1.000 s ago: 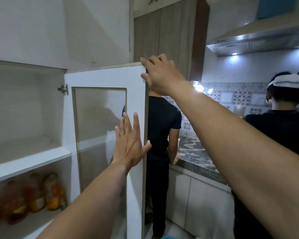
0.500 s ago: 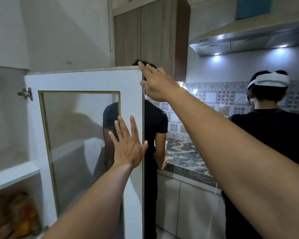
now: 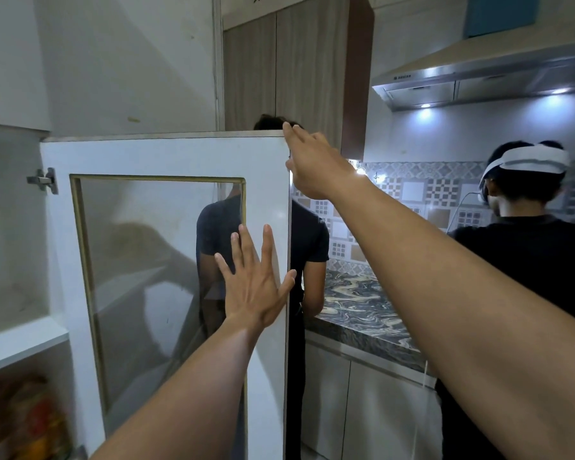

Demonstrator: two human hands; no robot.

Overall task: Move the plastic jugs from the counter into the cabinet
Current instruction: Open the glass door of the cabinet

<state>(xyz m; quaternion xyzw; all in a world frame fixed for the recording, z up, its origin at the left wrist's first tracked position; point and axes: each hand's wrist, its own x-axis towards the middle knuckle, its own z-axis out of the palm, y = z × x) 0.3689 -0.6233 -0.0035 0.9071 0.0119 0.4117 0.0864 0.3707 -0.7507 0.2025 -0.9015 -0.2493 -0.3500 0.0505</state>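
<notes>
A white cabinet door point(image 3: 166, 157) with a glass pane stands partly swung in front of me. My left hand point(image 3: 253, 283) lies flat on the door's free edge, fingers spread, holding nothing. My right hand point(image 3: 312, 164) rests at the door's top right corner with fingers extended. Inside the cabinet at the lower left, blurred plastic jugs point(image 3: 24, 416) with yellow-red labels stand under a white shelf point(image 3: 17, 343).
One person in a black shirt point(image 3: 309, 240) stands right behind the door. A second person point(image 3: 528, 247) with a white headband stands at the marbled counter point(image 3: 362, 313) on the right. A steel range hood point(image 3: 478, 81) hangs above.
The door has swung toward the cabinet opening, so it covers more of the interior and fewer jugs show. Both hands stay on the door; the right hand's fingers straightened.
</notes>
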